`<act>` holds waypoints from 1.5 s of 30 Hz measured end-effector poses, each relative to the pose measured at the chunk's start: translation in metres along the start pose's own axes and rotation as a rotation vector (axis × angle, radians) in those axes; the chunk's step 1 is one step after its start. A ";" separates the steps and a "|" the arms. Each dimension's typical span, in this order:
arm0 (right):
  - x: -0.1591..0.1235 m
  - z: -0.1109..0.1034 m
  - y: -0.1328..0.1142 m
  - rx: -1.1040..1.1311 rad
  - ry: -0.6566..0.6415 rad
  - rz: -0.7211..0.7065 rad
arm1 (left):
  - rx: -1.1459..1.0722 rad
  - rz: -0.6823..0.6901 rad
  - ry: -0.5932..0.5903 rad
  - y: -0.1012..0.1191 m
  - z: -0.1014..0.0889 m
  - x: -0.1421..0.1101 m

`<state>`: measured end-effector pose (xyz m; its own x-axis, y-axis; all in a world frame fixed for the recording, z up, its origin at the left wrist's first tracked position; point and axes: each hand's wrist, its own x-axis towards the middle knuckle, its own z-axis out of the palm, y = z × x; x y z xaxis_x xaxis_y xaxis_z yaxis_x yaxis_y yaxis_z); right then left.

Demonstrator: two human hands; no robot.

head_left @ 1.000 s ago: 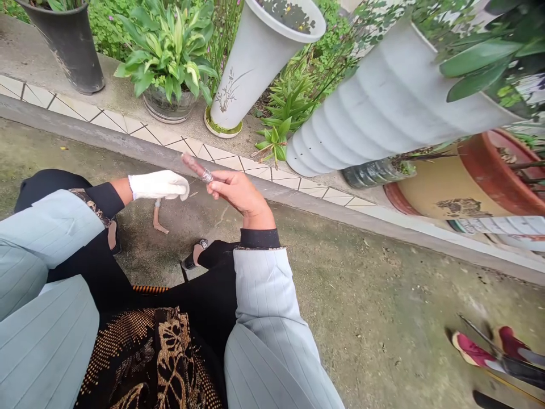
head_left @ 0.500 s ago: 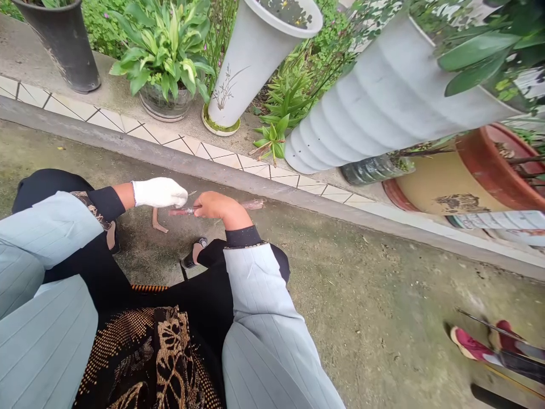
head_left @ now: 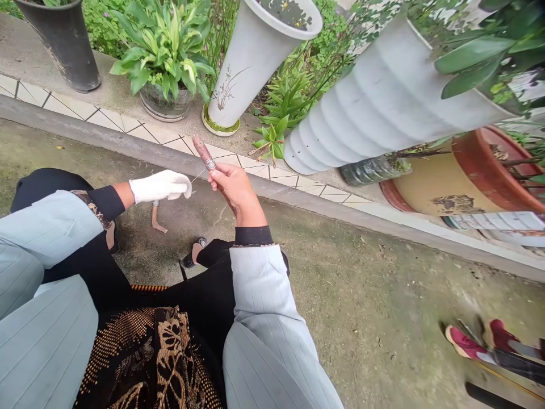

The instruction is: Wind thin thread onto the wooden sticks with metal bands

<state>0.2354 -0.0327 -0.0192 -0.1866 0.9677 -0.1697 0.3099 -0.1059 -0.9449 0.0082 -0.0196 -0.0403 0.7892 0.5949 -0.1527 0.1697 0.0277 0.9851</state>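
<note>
My right hand point(head_left: 233, 188) is closed around a tool with a reddish-brown handle point(head_left: 203, 151) and a metal collar, the handle pointing up and away from me. A thin metal sliver or wire point(head_left: 196, 176) runs from the tool toward my left hand point(head_left: 159, 186). That hand wears a white glove and is curled shut, its fingertips pinched next to the sliver; what it holds is too small to name. Both hands hover above my knees over the concrete ground point(head_left: 361, 284).
A tan bent stick point(head_left: 156, 218) lies on the ground under my left hand. A tiled kerb point(head_left: 128, 126) carries a black pot point(head_left: 63, 45), a leafy plant point(head_left: 166, 51), a tall white pot point(head_left: 251, 62), a ribbed white pot point(head_left: 383, 102) and a red-rimmed pot point(head_left: 468, 182). Another person's red shoes point(head_left: 466, 344) are at lower right.
My right hand rose from a low position, tool lying sideways, and turned the handle upright again. The gloved left hand stayed almost still.
</note>
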 end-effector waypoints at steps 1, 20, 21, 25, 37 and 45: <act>0.001 0.004 0.001 -0.121 0.013 0.017 | 0.021 0.000 -0.021 0.001 0.002 0.000; -0.016 -0.017 -0.006 0.202 -0.184 -0.057 | -0.030 -0.042 -0.223 -0.007 -0.013 -0.004; -0.012 -0.015 -0.004 0.151 -0.126 -0.035 | -0.016 -0.051 -0.225 -0.007 -0.012 -0.004; -0.001 -0.008 0.003 -0.338 0.102 0.072 | 0.075 -0.084 -0.268 -0.007 -0.007 -0.003; -0.012 0.000 -0.004 -0.746 -0.934 0.310 | 0.280 -0.068 -0.178 -0.004 -0.022 -0.007; -0.021 -0.028 -0.014 0.269 -0.220 -0.021 | 0.223 -0.141 -0.223 0.000 -0.018 -0.015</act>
<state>0.2612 -0.0456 0.0054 -0.3964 0.9007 -0.1776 0.0522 -0.1710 -0.9839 -0.0141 -0.0145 -0.0365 0.8543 0.4065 -0.3239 0.3916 -0.0935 0.9154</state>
